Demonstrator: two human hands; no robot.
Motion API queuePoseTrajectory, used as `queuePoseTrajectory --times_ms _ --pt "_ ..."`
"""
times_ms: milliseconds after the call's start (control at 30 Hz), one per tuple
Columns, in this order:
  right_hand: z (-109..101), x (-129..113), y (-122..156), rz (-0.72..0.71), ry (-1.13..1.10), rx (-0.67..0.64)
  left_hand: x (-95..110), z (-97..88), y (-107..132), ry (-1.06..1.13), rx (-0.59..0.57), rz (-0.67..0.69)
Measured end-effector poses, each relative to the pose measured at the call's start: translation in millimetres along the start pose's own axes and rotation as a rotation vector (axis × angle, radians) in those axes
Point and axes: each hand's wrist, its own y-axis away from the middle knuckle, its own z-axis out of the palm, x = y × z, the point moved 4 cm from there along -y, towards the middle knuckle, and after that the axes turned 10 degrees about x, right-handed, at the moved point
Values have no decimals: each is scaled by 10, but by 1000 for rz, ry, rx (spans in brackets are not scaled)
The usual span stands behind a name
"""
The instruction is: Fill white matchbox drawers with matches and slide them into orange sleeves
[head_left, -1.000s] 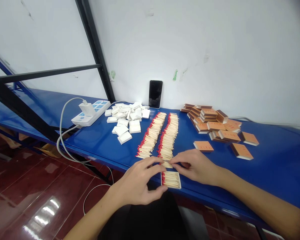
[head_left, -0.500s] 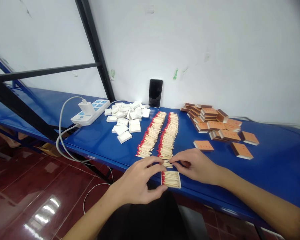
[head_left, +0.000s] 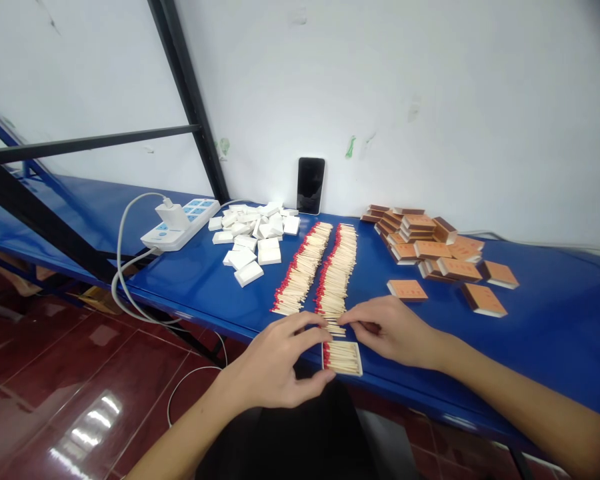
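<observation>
Left hand [head_left: 280, 363] holds a white matchbox tray [head_left: 361, 360] between thumb and forefinger at the worktop's [head_left: 555, 320] front edge; the right hand [head_left: 395, 332] touches the near end of a match row [head_left: 336, 277], its grip unclear. Red-headed, pale-stemmed matches [head_left: 343, 358] lie side by side inside the tray. Orange matchboxes [head_left: 408, 289] bear reddish print too small to read.

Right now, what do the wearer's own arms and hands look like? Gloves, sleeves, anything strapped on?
Left hand and right hand are bare: no gloves, no rings visible on the fingers. Left forearm and right forearm show no sleeve, watch or band. Upper arms are out of frame.
</observation>
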Motion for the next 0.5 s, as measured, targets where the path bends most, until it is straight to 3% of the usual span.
queuePoseTrajectory --times_ms 500 --pt "4 -12 -9 13 14 -65 14 -14 -12 5 6 12"
